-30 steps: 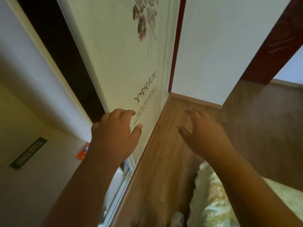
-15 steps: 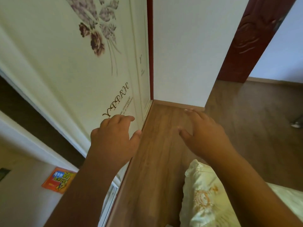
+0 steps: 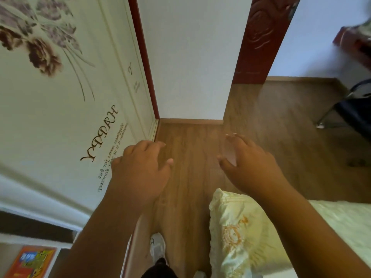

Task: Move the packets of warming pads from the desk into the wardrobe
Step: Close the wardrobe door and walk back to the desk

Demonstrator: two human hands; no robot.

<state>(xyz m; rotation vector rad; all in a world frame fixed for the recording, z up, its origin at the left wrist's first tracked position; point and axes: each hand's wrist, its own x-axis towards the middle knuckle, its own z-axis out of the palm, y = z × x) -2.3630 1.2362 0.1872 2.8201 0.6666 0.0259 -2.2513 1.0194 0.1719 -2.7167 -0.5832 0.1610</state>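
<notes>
- My left hand (image 3: 140, 173) hangs in mid-air beside the wardrobe door (image 3: 66, 109). Its fingers are loosely bent and slightly spread, and it has hold of nothing.
- My right hand (image 3: 249, 167) is out in front over the wooden floor (image 3: 192, 157), palm down. The fingers are relaxed and a little apart, with nothing in them; the fingertips are blurred.
- The two hands are well apart, with bare floor showing between them.
- I can see one orange packet of warming pads (image 3: 30, 261) at the lower left corner. It lies flat on a pale surface in the wardrobe opening, below the door's lower edge and partly cut off by the frame edge. My left forearm passes just beside it, not touching it.
- The wardrobe door fills the left side. It is cream, printed with purplish flowers and the word "HAPPY", which appears sideways to me.
- A dark red trim strip (image 3: 144, 61) runs along the door's far edge, next to a white wall (image 3: 190, 57).
- A dark red carved door frame (image 3: 259, 37) stands to the right of that wall.
- Under my right forearm lies a pale yellow pillow (image 3: 236, 237) with an orange embroidered motif, on a bed with a pale green cover (image 3: 345, 223).
- A white shoe (image 3: 157, 247) shows on the floor at the bottom, between my forearms.
- At the far right I see a dark chair (image 3: 351, 111) with metal legs; the thing above it is too blurred to tell.
</notes>
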